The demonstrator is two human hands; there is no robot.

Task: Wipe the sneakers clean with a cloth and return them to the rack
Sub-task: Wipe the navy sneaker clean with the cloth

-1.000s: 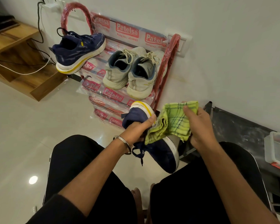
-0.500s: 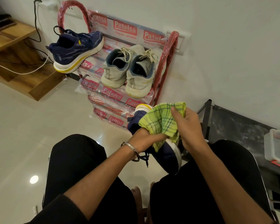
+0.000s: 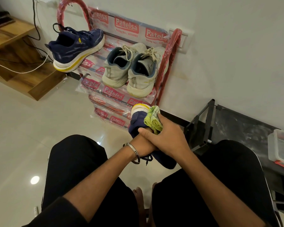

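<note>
While the left hand grips the navy sneaker over the lap, right hand clutches the green cloth against its upper, toe end: wipe step, mid-way I'd say. Next: work round the sole, then shelve it beside its mate on the rack. Free slot looks narrow, mate overhangs left edge, floor ahead open

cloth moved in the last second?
Yes. The green cloth, bunched in the right hand, now sits lower against the rack, pressed onto the held navy sneaker.
</note>
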